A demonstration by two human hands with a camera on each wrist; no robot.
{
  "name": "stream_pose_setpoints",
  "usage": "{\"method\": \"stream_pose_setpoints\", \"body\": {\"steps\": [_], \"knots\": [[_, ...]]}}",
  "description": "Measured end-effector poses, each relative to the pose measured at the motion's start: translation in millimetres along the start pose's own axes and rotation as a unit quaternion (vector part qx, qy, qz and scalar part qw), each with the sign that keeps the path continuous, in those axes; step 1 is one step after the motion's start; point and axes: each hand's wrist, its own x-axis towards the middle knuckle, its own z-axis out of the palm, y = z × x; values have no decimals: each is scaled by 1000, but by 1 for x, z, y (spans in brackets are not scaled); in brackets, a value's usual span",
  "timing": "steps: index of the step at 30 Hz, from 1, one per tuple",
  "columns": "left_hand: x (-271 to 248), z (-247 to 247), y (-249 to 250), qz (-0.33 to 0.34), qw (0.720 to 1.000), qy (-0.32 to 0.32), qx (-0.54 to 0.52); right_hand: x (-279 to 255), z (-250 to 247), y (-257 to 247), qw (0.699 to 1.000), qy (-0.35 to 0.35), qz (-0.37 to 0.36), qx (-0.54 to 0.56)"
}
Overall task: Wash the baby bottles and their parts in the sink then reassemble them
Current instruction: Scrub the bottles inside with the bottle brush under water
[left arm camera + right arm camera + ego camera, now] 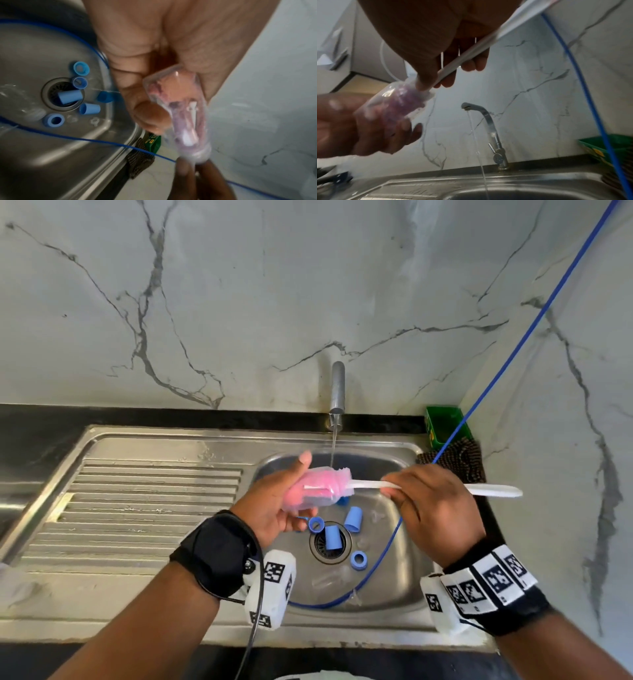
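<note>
My left hand point(274, 505) grips a clear baby bottle point(318, 491) sideways over the sink basin point(397, 583), mouth to the right. A pink sponge brush head point(325, 482) fills the bottle; through the clear wall in the left wrist view the bottle point(181, 113) shows pink. My right hand point(431, 501) holds the brush's white handle point(493, 490) just right of the bottle mouth; its fingers point(471, 65) curl round the handle point(467, 56). Several blue caps and rings point(342, 529) lie round the drain point(330, 542), with clear parts point(329, 578) beside them.
The tap point(337, 392) runs a thin stream into the basin behind the bottle. A ribbed draining board point(137, 508) lies left. A green box point(445, 429) and a dark scourer point(459, 460) sit at the back right. A blue cable point(513, 350) crosses into the sink.
</note>
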Motion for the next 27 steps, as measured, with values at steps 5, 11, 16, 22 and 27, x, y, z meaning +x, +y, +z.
{"method": "stream_pose_setpoints", "body": {"steps": [5, 11, 16, 22, 27], "knots": [[-3, 2, -7, -95, 995, -40, -3, 13, 17, -17, 996, -9, -68, -55], [3, -20, -6, 265, 927, -46, 262, 4, 32, -17, 982, -107, 122, 95], [11, -14, 6, 217, 972, -46, 72, 6, 30, -12, 989, -57, 99, 91], [2, -2, -4, -131, 981, -138, -26, 7, 11, -11, 997, -28, -64, 22], [6, 0, -8, 194, 942, -84, 262, -4, 12, -6, 991, -116, 51, 40]]}}
